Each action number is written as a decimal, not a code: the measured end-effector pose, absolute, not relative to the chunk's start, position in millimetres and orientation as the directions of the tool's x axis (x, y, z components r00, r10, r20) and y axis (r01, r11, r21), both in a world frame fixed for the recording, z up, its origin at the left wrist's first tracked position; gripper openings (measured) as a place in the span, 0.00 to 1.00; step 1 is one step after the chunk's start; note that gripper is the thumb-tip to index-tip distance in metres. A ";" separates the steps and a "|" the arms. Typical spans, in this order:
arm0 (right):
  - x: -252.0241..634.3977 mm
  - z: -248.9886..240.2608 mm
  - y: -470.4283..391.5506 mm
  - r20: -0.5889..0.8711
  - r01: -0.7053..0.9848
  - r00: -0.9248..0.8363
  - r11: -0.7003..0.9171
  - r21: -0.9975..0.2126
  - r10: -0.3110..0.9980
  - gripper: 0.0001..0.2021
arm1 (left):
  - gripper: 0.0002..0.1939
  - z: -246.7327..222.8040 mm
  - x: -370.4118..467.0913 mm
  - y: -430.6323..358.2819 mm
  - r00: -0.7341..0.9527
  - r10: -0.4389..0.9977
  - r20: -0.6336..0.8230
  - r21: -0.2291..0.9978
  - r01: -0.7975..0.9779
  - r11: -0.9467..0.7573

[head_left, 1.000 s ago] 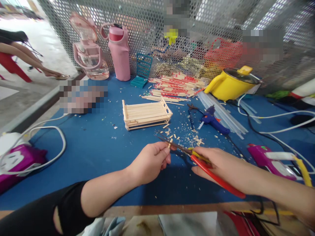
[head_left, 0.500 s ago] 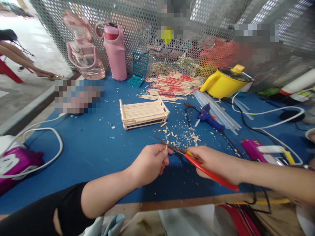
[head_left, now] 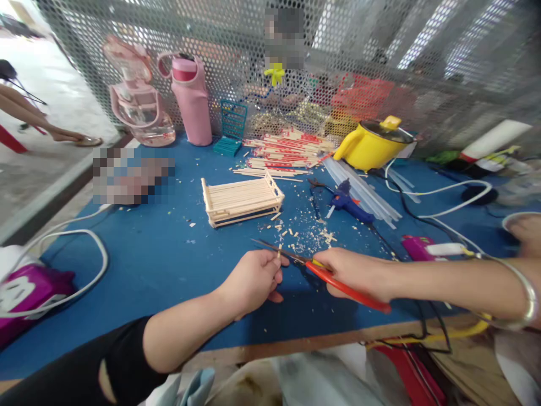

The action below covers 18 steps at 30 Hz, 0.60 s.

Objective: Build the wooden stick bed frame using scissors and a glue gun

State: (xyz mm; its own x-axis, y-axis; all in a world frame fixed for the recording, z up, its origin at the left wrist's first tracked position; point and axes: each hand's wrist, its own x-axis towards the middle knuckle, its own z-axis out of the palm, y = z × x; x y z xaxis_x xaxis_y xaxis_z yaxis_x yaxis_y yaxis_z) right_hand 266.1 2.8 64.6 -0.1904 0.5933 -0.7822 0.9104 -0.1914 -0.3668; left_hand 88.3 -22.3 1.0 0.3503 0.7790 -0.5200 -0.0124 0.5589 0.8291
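Okay, starting at the far left, there's someone's bare leg and a sandal (head_left: 88,142) off past the edge of the blue table (head_left: 147,254), plus a purple box (head_left: 54,287) with a white cable looping over it. Next come a clear bottle (head_left: 147,135) with a pink handle and a pink bottle (head_left: 192,107), both up against the perforated metal panel (head_left: 236,51), then a tiny teal chair-like thing (head_left: 232,121). Around the middle sits a little bed-shaped frame (head_left: 243,197) made of wooden sticks. Just in front of it, the left hand (head_left: 253,281) is closed in a pinch, thumb and fingers gripping a short wooden stick (head_left: 279,251) that pokes up right at the scissor blades; can't tell if it's actually between them. Behind that are a pile of red-marked sticks (head_left: 287,149) and some scattered offcuts (head_left: 291,232). The scissors (head_left: 333,281) point leftward, red and yellow handles wrapped in the right hand (head_left: 357,270), which is curled firmly around them. Behind that hand lie a blue glue gun (head_left: 353,206) and some clear rods (head_left: 374,197), with a yellow pot (head_left: 376,149) farther back. Last up, a silvery bangle (head_left: 530,293) circles the right forearm.
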 end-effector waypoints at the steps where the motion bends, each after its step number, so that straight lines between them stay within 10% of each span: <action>1: 266.5 65.4 3.1 -0.782 0.916 -0.197 -0.174 -0.362 0.591 0.05 | 0.09 0.0 88.2 -23.0 0.347 0.790 -0.506 0.847 0.024 0.531; 18: 270.0 62.4 -12.2 -0.591 0.931 -0.311 0.114 -0.346 0.744 0.24 | 0.15 4.9 83.6 -27.2 0.332 0.895 -0.299 0.915 0.365 0.170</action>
State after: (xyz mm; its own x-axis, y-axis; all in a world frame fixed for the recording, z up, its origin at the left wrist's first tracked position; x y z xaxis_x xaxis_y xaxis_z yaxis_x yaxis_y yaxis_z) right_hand 270.0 -12.2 62.4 -0.3107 0.7445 -0.5910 0.9312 0.1138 -0.3462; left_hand 83.6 -27.2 4.9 0.3323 0.8946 -0.2987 0.3647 0.1702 0.9154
